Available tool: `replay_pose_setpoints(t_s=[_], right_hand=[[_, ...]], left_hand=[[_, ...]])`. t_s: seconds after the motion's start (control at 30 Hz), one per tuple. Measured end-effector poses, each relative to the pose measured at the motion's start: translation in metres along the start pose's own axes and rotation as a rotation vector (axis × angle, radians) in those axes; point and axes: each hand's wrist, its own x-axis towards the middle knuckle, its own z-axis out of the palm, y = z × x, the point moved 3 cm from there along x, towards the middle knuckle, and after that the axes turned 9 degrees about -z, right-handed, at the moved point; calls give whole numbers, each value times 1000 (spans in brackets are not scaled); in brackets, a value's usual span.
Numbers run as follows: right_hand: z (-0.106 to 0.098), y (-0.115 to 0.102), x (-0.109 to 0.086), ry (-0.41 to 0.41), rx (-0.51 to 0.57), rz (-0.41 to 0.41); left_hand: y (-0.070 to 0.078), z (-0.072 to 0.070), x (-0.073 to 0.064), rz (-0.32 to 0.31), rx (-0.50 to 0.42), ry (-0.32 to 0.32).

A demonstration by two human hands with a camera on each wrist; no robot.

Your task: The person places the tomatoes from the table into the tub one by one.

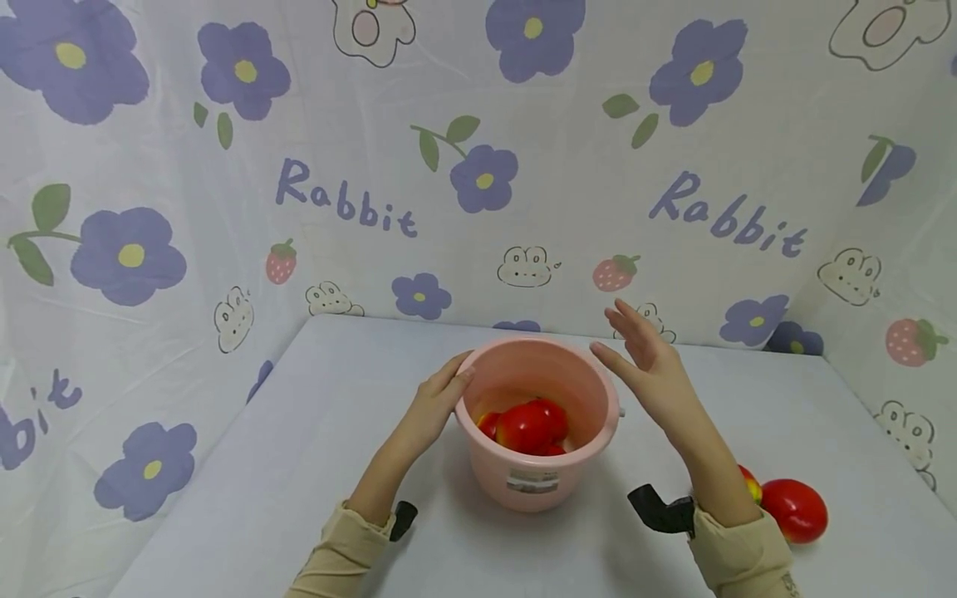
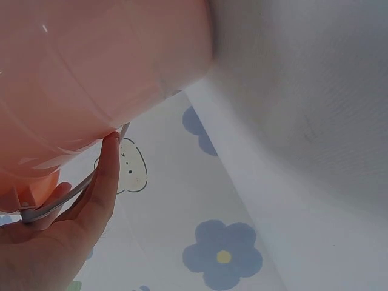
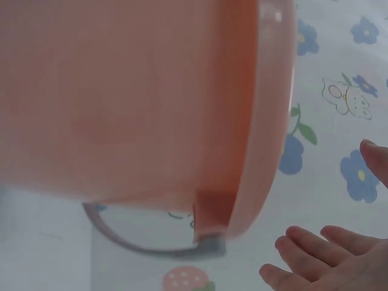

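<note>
A pink plastic bucket (image 1: 534, 477) stands upright on the white table, a printed label on its near side. Inside it lie several glossy red fruits (image 1: 523, 428), one with a yellowish patch. My left hand (image 1: 439, 399) holds the bucket's left side, with the thumb at the rim. In the left wrist view, its fingers (image 2: 106, 176) lie along the outer wall beside the thin grey handle (image 2: 73, 193). My right hand (image 1: 652, 378) is raised beside the right rim, fingers spread and holding nothing. The right wrist view shows that hand apart from the bucket wall (image 3: 133, 109).
A glossy red oval fruit (image 1: 794, 511) lies on the table (image 1: 314, 415) at the right. Next to it a red-and-yellow fruit (image 1: 750, 483) is partly hidden behind my right forearm. A flower-and-rabbit printed cloth (image 1: 478, 100) rises behind the table and along both sides.
</note>
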Motion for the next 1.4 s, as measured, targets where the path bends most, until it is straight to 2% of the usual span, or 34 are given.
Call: replay_pose_setpoints(t_s=[0.3,0.87,1.23,1.4], right_hand=[[-20,21,-14,38,-13,40],[-62,54,-45,58,-128,143],[-84,80,-72,67,-162,236],[-96,96,-87,75,-214,274]], left_hand=[[-3,0,2,9,-10,4],[-1,-1,0,3,6,5],[-3,-1,1,1,13,5],[-3,-1,2,20,8,-5]])
